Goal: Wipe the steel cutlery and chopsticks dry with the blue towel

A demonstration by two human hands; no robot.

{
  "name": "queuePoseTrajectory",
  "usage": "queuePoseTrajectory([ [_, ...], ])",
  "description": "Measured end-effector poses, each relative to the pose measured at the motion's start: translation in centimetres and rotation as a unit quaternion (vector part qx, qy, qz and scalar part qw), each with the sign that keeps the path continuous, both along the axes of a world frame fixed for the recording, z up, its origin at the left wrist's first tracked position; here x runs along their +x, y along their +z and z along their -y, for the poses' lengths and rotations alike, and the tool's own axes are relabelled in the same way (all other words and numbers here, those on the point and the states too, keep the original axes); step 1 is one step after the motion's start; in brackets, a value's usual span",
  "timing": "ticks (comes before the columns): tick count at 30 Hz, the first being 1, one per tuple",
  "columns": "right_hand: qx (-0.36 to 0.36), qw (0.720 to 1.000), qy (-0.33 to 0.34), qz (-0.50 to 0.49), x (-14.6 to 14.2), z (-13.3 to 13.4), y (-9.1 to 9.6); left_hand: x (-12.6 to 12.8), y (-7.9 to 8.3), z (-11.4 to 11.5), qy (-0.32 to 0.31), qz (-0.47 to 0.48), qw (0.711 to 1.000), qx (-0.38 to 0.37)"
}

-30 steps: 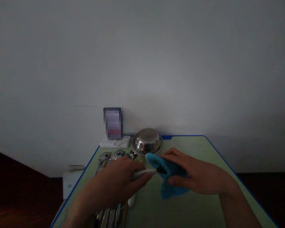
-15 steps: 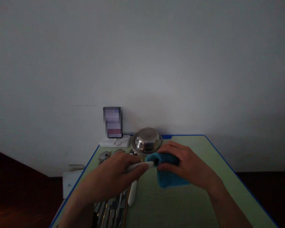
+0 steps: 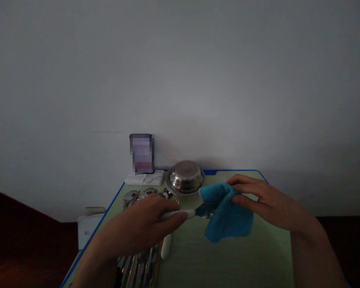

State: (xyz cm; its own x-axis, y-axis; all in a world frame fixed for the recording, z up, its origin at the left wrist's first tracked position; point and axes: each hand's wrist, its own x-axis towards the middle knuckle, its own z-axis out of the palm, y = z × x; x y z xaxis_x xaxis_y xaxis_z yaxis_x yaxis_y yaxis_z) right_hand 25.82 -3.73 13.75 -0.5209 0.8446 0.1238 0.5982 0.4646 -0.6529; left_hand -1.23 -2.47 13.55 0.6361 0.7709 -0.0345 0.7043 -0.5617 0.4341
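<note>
My left hand [image 3: 156,218] is closed around the white handle of a utensil [image 3: 190,213], held level above the table. Its metal head points right and seems to have gaps in it, but the blue cloth [image 3: 229,216] covers the tip, so its kind is unclear. My right hand [image 3: 262,198] pinches the cloth from above, and the cloth hangs down in folds around the end of the head. Beneath my left hand and forearm lie several pieces of cutlery [image 3: 141,264], partly hidden, beside another white handle [image 3: 166,247].
An upturned metal bowl [image 3: 186,176] sits at the table's back edge. Left of it, a phone [image 3: 142,154] with a blurred screen stands on a white base [image 3: 135,179]. The green table [image 3: 228,264] has a blue edge. A wall rises behind; a white box [image 3: 85,232] is at the left.
My right hand has moved right with the cloth, which now hangs more open. More of the utensil's metal head shows. My left hand stays nearly in place.
</note>
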Motion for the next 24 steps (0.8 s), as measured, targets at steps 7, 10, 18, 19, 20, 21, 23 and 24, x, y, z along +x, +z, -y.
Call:
queuePoseTrajectory([
  [7, 0.033, 0.999, -0.020, -0.032, -4.1, -0.2, -1.0, 0.5, -0.1, 0.1, 0.001, -0.013, 1.000, 0.005],
  [10, 0.034, 0.999, -0.009, -0.034, -4.8, 0.0, -1.3, 0.4, -0.1, 0.0, 0.003, -0.005, 1.000, -0.009],
  [18, -0.038, 0.998, -0.003, 0.059, -4.1, 0.5, -1.5, 0.5, 0.1, 0.4, -0.003, 0.006, 0.999, 0.045],
  [19, -0.031, 0.998, -0.010, 0.060, -4.3, 0.4, -1.5, 0.7, 0.1, 0.4, -0.008, 0.005, 0.999, 0.044],
  [20, -0.023, 0.998, -0.014, 0.058, -4.4, 0.3, -1.6, 0.8, 0.2, 0.4, -0.013, 0.004, 0.999, 0.040],
  [21, -0.017, 0.998, -0.014, 0.052, -4.6, 0.2, -1.6, 1.0, 0.2, 0.4, -0.019, 0.005, 0.999, 0.035],
  [23, -0.006, 0.999, -0.013, 0.031, -4.7, 0.0, -1.7, 1.2, 0.2, 0.2, -0.026, 0.015, 0.999, 0.027],
  [24, 0.001, 1.000, -0.014, 0.018, -4.7, -0.1, -1.7, 1.2, 0.2, 0.1, -0.027, 0.023, 0.999, 0.025],
])
